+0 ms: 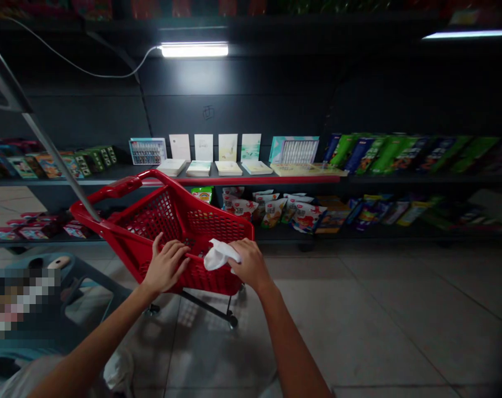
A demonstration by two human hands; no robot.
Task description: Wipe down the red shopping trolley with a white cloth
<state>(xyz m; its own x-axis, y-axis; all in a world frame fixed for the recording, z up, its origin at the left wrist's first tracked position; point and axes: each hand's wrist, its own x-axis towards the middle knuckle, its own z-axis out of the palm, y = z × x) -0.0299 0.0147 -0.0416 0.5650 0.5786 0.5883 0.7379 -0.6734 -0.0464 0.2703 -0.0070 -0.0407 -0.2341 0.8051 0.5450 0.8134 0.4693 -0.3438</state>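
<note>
While the left hand [167,266] rests open on a red wheeled basket [217,282], the right hand [251,265] pinches a white cloth [220,255], center frame (limp, light; take any fold).

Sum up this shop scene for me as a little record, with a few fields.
Place: shop aisle with dark shelving
Left hand: resting, fingers spread, on the near rim of a red wheeled shopping basket
Right hand: pressing a white cloth against that rim
Upper shelf: upright cards and boxed sets
Lower shelf: printed pouches
Floor: pale tiles
</note>
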